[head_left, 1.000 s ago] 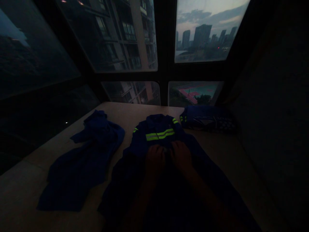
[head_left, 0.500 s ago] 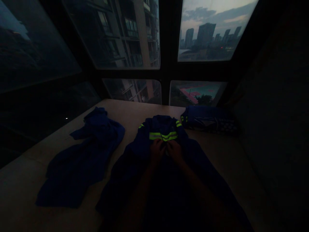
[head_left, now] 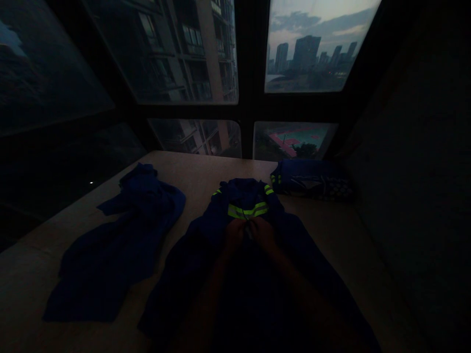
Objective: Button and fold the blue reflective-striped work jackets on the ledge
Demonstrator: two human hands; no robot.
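Observation:
A dark blue work jacket (head_left: 206,230) with yellow-green and grey reflective bands lies spread on the pale ledge, its collar toward the window. My left hand (head_left: 235,232) and my right hand (head_left: 262,232) meet at the middle of its front, just below the chest band. Both hands have their fingers closed on the jacket's front edges, almost touching each other. A small pale spot shows between them, too dim to name. The lower part of the jacket is lost in shadow and partly covered by my forearms.
Left of the jacket, a crumpled blue garment (head_left: 121,245) lies on the ledge (head_left: 206,169). A folded blue bundle (head_left: 312,181) with yellow-green stripes and a pale pattern sits at the back right. Dark-framed windows (head_left: 246,108) rise behind, and a dark wall (head_left: 412,171) stands at right.
My hands have drawn closer together and the fingers have closed in on the jacket's front. The chest band now dips toward them. The whole view has shifted slightly.

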